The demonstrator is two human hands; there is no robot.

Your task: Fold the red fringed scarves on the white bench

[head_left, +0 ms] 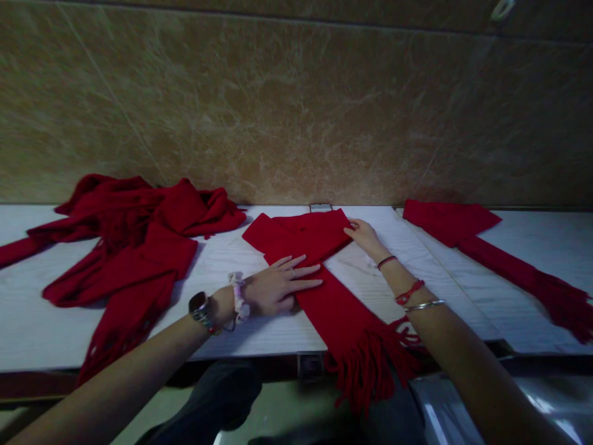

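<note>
A red fringed scarf (324,303) lies in front of me, its upper part folded over and its fringed end hanging past the table's front edge. My left hand (278,285) rests on the scarf below the fold, palm down with fingers stretched out. At the fold's right corner, my right hand (364,236) pinches the cloth between thumb and fingers. Part of the scarf is hidden beneath my left hand.
To the left lies a loose heap of red scarves (171,247). Another folded red scarf (451,221) is on the right, its fringe pointing toward the front. Behind the white wood-grain table (227,337) stands a brown marbled wall (287,111).
</note>
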